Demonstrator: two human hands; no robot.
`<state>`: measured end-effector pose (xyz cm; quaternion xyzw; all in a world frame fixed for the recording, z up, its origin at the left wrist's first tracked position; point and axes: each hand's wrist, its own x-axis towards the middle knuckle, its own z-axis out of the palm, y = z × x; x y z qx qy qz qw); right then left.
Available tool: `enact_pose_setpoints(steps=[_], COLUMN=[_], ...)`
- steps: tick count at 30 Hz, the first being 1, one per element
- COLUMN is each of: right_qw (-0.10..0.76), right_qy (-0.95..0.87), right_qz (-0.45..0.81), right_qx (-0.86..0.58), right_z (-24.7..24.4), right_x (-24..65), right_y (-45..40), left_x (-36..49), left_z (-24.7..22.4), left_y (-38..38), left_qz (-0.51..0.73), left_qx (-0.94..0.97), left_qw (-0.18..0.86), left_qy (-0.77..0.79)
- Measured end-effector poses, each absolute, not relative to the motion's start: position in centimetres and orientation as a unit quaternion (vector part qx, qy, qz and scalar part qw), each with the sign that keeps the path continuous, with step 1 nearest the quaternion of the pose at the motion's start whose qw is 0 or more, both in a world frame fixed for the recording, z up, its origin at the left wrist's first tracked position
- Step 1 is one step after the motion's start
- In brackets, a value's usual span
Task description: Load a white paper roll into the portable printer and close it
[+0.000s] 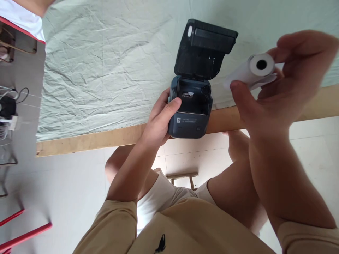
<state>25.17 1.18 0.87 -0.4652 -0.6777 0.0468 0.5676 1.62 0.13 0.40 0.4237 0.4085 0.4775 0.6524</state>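
A dark portable printer is held near the table edge by my left hand, its thumb over the rim of the paper bay. The printer's black lid stands swung open away from me, and no roll lies in the bay. To the right of the printer, my right hand grips a white paper roll between thumb and fingers. The roll's dark core hole faces up toward me, and a loose flap of paper hangs beside it.
A pale green cloth covers the table, with a wooden edge strip along the front. Another person's arm shows at the top left. Cables and red bars are at the left. A wooden stool is below.
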Motion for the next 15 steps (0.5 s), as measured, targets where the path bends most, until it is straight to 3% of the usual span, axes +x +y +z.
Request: enact_pose_setpoints(steps=[3,9,15], right_qw=[0.558,0.416,0.455], right_qy=[-0.706,-0.767,-0.791], right_qz=[0.064,0.061,0.041], right_qx=[-0.432,-0.484,-0.407], right_z=[2.9,3.1,2.0], right_x=[22.9,21.8,22.2], right_y=[0.2,0.7,1.1], left_x=[1.6,1.7,1.9], left_z=[0.4,1.0,1.3], left_y=[0.1,0.2,0.1], left_qz=[0.468,0.471,0.475], left_qx=[0.431,0.437,0.434], left_qw=[0.648,0.642,0.646], left_qy=[0.42,0.418,0.411])
